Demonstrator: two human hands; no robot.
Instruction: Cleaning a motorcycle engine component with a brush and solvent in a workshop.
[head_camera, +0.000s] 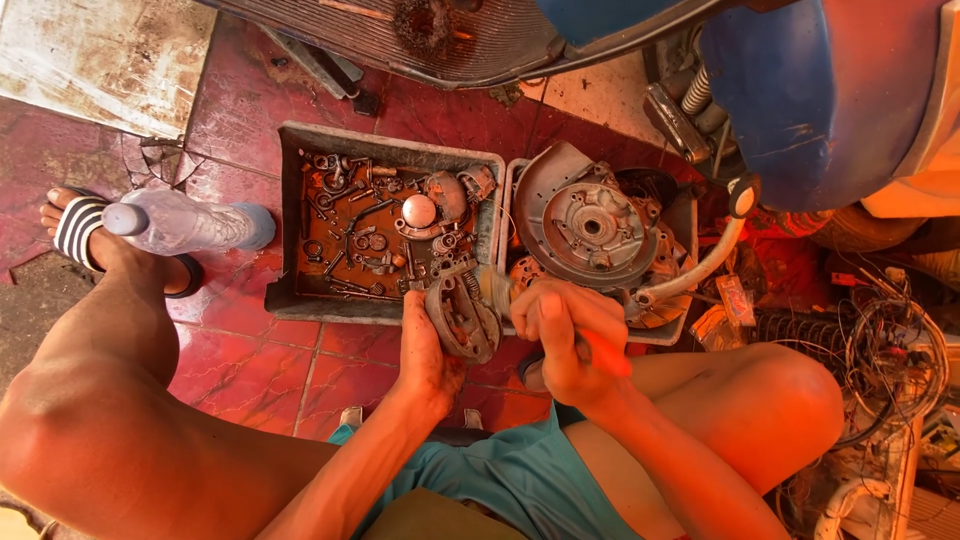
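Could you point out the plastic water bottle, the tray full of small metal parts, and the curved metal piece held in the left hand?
plastic water bottle (185, 224), head view, on its clear body.
tray of small metal parts (288, 215), head view, on its left wall.
curved metal piece (455, 318), head view, on its grey curved face above the left hand (425, 355).

Parts tray (290, 290) left of engine tray (690, 215) (touching); bottle (190, 222) further left.

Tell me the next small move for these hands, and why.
Probably keep the left hand steady on the curved metal part and draw the brush, held in the right hand, across its grimy face. The bristles already meet the part, and it hangs just above the near rim of the tray of oily small parts.
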